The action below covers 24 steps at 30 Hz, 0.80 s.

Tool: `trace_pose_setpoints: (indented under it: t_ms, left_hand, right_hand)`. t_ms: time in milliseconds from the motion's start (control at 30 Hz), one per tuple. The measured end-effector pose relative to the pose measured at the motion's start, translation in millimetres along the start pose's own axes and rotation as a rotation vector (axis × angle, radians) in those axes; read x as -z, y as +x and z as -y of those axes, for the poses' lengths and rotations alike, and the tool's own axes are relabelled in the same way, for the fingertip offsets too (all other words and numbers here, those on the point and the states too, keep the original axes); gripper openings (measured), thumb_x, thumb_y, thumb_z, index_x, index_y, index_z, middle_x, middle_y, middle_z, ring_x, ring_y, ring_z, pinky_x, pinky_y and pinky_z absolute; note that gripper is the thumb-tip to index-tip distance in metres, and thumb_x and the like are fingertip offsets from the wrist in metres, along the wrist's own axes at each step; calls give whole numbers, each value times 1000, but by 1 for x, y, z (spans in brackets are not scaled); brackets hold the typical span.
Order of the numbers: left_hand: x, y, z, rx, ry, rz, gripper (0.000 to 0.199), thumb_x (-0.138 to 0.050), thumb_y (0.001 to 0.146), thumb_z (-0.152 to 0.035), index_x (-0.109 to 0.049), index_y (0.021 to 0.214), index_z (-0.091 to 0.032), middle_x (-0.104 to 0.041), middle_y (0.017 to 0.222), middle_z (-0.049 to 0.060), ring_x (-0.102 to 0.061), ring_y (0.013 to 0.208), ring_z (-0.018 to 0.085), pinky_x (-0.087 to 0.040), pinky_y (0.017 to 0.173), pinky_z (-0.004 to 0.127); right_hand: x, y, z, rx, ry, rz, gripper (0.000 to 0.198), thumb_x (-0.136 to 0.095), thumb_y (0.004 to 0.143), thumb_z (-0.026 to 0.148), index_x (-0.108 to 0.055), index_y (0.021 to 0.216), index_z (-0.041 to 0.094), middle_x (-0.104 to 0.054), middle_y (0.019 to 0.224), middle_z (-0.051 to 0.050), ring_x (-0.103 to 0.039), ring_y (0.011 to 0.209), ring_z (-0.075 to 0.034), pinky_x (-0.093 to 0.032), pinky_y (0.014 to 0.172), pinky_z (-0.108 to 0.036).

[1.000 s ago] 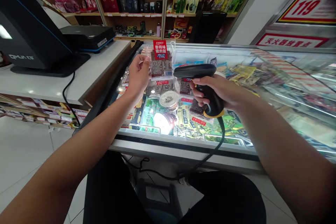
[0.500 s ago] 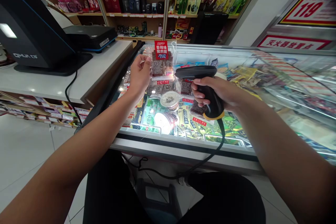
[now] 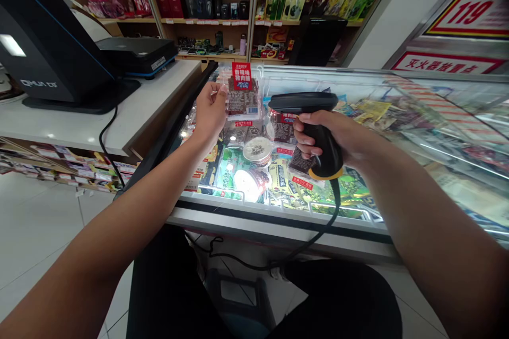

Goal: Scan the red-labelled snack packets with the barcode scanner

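Note:
My left hand (image 3: 211,108) pinches the left edge of a clear snack packet (image 3: 242,98), which has a red label at the top and a barcode near its lower right corner. The packet is held upright above the glass top of the display case. Wrapped round the handle of a black barcode scanner (image 3: 326,140) is my right hand (image 3: 318,135); the scanner's head points left, a short gap from the packet. Its cable hangs from the yellow-ringed base. Under the glass lie a round white-lidded tub (image 3: 257,149) and several snack packets.
On the left, a white counter (image 3: 167,82) carries a black checkout terminal (image 3: 59,58) and a black scale (image 3: 135,50). Shelves of boxed and bagged goods (image 3: 204,5) line the back. A stool (image 3: 238,296) stands below, between my legs.
The scanner in my right hand has shifted slightly right and up, away from the packet. My left hand and the packet have moved a little to the left.

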<state>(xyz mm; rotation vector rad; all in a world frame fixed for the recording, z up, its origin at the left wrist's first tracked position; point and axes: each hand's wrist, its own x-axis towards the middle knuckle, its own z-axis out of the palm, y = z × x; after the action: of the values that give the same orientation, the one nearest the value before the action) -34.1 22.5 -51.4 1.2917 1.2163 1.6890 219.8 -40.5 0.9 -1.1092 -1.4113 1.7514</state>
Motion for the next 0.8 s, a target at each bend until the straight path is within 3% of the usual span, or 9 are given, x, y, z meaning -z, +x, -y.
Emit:
trace_pose_setpoints:
  t_ms: [200, 300, 333, 400, 467, 533, 600, 667, 800]
  left_hand:
    - [15, 14, 18, -36, 603, 136, 21, -53, 96, -16, -49, 75, -21, -55, 75, 2, -53, 70, 16, -43, 67, 31]
    - [19, 7, 10, -93, 802, 160, 9, -60, 91, -14, -55, 95, -20, -63, 102, 9, -63, 93, 23, -50, 84, 39]
    - [19, 2, 5, -141, 851, 171, 18, -63, 88, -15, -56, 105, -19, -62, 114, 13, -64, 104, 26, -51, 91, 41]
    - [17, -11, -5, -256, 956, 253, 34, -66, 87, -19, -56, 119, -17, -55, 133, 17, -57, 126, 32, -48, 105, 46]
    - [13, -24, -13, -290, 1059, 462, 44, -64, 90, -32, -57, 131, -17, -51, 144, 18, -47, 141, 37, -42, 114, 51]
    - [7, -36, -16, -200, 1145, 717, 62, -56, 95, -51, -49, 148, -19, -42, 159, 19, -32, 153, 42, -37, 119, 58]
    - [3, -44, -15, -93, 1211, 879, 83, -44, 96, -66, -28, 164, -21, -21, 172, 19, -14, 161, 44, -29, 123, 63]
    - [1, -47, -12, -63, 1266, 920, 93, -37, 95, -74, -13, 169, -21, -6, 177, 18, -1, 163, 43, -20, 127, 63]
    - [5, -39, -6, -107, 1299, 902, 98, -32, 94, -79, -10, 170, -23, -5, 178, 17, 0, 164, 39, -16, 130, 58]
  right_hand:
    - [4, -2, 5, 54, 80, -65, 11, -60, 90, 27, -52, 86, 21, -47, 66, 2, -39, 49, -9, -38, 52, -27]
    - [7, 0, 6, 42, 115, -109, 11, -61, 89, 27, -52, 88, 21, -47, 66, 3, -39, 50, -10, -38, 53, -27]
    - [8, 0, 6, 39, 118, -111, 11, -61, 89, 27, -51, 87, 21, -47, 66, 3, -39, 50, -10, -38, 53, -27]
    - [9, 1, 5, 41, 115, -107, 13, -61, 89, 27, -50, 85, 21, -47, 67, 3, -41, 51, -10, -38, 54, -27]
    - [9, 2, 4, 44, 106, -108, 14, -61, 90, 29, -51, 85, 22, -47, 68, 2, -41, 52, -10, -38, 54, -27]
    - [9, 2, 3, 42, 89, -121, 14, -62, 90, 30, -52, 85, 22, -47, 68, 2, -40, 52, -11, -38, 53, -28]
    - [8, 3, 2, 35, 75, -133, 14, -62, 90, 31, -52, 85, 23, -47, 68, 2, -39, 52, -12, -37, 52, -28]
    - [7, 3, 1, 34, 65, -136, 15, -63, 89, 31, -51, 85, 24, -47, 68, 1, -38, 52, -12, -38, 52, -29]
    - [6, 3, 1, 39, 47, -133, 16, -64, 89, 32, -51, 84, 24, -46, 68, 1, -37, 52, -13, -40, 52, -30]
